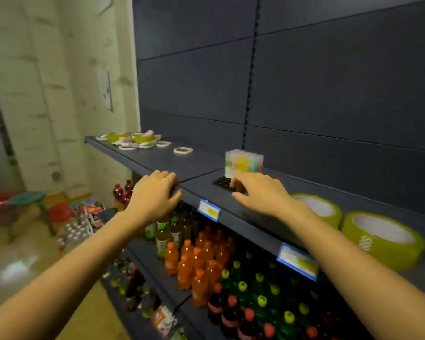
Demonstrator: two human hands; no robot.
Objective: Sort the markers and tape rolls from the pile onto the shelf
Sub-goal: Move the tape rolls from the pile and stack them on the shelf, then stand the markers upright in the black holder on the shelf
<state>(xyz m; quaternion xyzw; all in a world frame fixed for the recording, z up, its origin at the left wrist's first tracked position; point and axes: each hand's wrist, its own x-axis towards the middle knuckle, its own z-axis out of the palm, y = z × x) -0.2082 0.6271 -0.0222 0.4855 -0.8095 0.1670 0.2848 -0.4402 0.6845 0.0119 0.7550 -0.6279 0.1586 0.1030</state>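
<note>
On the dark shelf (201,165) a pile of small tape rolls (138,141) lies at the far left, with one white roll (183,150) apart to its right. A pastel pack of markers (243,163) stands upright mid-shelf. Just in front of it lies a flat black marker pack (220,183). My right hand (260,195) has its fingers curled on that pack's right end, with the thumb toward the shelf front. My left hand (155,195) grips the shelf's front edge, fingers on top and thumb under it. Two big yellow-green tape rolls (383,239) lie at the right.
Blue price tags (208,210) hang on the shelf front. Lower shelves hold many drink bottles (199,263), orange, green and dark. On the floor at left stand a green stool (27,197), a red stool (60,212) and packed goods. A pale wall runs along the left.
</note>
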